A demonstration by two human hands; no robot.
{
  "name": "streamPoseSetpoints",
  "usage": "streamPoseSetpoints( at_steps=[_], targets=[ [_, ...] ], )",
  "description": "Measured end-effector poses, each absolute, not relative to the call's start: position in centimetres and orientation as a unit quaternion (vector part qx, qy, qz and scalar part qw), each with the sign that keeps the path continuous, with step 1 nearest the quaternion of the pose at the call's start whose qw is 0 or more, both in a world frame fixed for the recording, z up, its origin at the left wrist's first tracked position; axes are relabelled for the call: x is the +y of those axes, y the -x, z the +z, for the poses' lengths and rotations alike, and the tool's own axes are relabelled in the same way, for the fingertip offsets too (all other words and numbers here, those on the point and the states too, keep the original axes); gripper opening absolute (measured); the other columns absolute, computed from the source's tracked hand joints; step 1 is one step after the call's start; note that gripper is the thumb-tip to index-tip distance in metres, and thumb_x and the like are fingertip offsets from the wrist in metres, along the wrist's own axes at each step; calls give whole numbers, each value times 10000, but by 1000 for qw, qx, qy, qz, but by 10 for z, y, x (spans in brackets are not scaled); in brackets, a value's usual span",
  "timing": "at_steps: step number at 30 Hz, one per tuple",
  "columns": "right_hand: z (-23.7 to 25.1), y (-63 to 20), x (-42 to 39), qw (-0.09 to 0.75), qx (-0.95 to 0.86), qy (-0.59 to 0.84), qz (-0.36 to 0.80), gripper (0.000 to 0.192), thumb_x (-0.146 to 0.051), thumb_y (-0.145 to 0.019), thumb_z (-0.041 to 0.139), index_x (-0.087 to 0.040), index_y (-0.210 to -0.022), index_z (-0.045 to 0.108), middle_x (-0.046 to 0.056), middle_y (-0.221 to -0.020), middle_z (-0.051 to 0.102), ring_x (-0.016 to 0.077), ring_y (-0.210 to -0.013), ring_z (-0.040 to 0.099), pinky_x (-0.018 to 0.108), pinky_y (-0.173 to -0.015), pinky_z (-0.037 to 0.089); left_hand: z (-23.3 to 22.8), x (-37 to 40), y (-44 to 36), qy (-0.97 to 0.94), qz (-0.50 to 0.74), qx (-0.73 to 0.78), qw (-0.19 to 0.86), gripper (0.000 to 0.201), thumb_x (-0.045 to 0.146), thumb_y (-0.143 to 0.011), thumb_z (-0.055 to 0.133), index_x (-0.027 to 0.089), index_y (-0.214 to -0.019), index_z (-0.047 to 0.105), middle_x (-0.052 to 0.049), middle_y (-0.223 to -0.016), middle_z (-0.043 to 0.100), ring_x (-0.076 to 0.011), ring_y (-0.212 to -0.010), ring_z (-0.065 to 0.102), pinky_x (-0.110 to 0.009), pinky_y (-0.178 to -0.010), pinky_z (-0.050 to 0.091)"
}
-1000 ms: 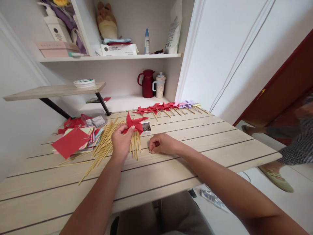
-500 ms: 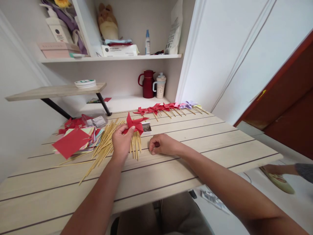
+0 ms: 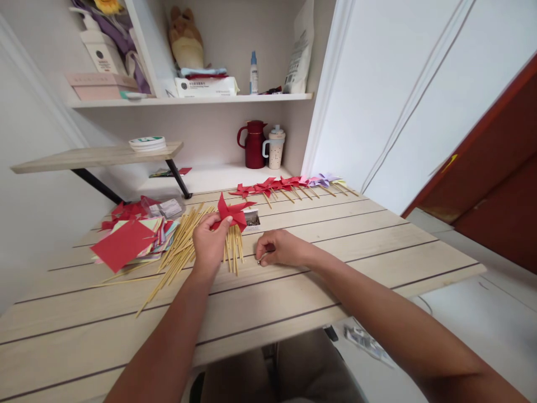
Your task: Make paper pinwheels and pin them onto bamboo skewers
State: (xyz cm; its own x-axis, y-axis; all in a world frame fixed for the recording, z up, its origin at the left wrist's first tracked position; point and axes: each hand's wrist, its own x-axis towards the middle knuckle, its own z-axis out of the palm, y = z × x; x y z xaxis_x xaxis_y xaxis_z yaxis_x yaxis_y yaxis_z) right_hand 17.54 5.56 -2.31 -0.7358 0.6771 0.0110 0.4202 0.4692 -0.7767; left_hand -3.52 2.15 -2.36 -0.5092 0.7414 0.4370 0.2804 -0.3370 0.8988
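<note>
My left hand (image 3: 208, 242) holds a folded red paper pinwheel (image 3: 232, 212) just above a small bundle of wooden sticks (image 3: 233, 247) on the pale plank table (image 3: 335, 246). My right hand (image 3: 280, 248) rests on the table to the right of that bundle, fingers curled, with something small and shiny pinched at its fingertips; I cannot tell what it is. A larger spread of wooden sticks (image 3: 176, 246) lies left of my left hand.
A stack of coloured paper squares (image 3: 128, 240), red on top, lies at the left. Finished pinwheels on sticks (image 3: 285, 184) line the table's far edge. A small box (image 3: 251, 220) sits behind the pinwheel. A red jug (image 3: 253, 144) and a mug (image 3: 274, 147) stand at the back.
Both hands have stayed almost still. A person who was walking by at the right has left the view.
</note>
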Motion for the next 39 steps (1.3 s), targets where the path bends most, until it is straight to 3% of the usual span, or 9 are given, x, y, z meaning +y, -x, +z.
streamPoseSetpoints(
  at_steps=[23, 28, 34, 39],
  targets=[
    [-15, -172, 51, 169, -865, 300, 365, 93, -116, -711, 792, -200, -713, 752, -2, -780, 698, 161, -796, 610, 259, -751, 420, -23, 20, 35, -494, 655, 546, 171, 185, 378, -759, 751, 198, -800, 760, -57, -917, 723, -223, -906, 641, -348, -884, 472],
    [-7, -177, 49, 248, -814, 308, 425, 25, -195, -769, 743, -193, -743, 744, 26, -830, 720, 182, -829, 640, 283, -793, 464, -23, 19, 35, -473, 663, 543, 205, 204, 388, -758, 756, 186, -777, 755, -47, -843, 716, -212, -841, 636, -336, -817, 477],
    [3, -182, 51, 374, -749, 327, 438, 114, -307, -779, 743, -197, -755, 722, 34, -846, 722, 198, -842, 635, 318, -817, 465, -19, 16, 32, -416, 691, 530, 260, 251, 403, -710, 800, 163, -772, 754, -43, -814, 725, -190, -776, 634, -313, -760, 479],
    [6, -178, 49, 428, -705, 324, 464, 144, -333, -753, 769, -203, -734, 709, 23, -816, 713, 195, -813, 626, 338, -811, 458, -19, 16, 30, -385, 708, 505, 308, 300, 411, -668, 835, 150, -795, 758, -51, -828, 744, -183, -770, 642, -314, -774, 487]
  ],
)
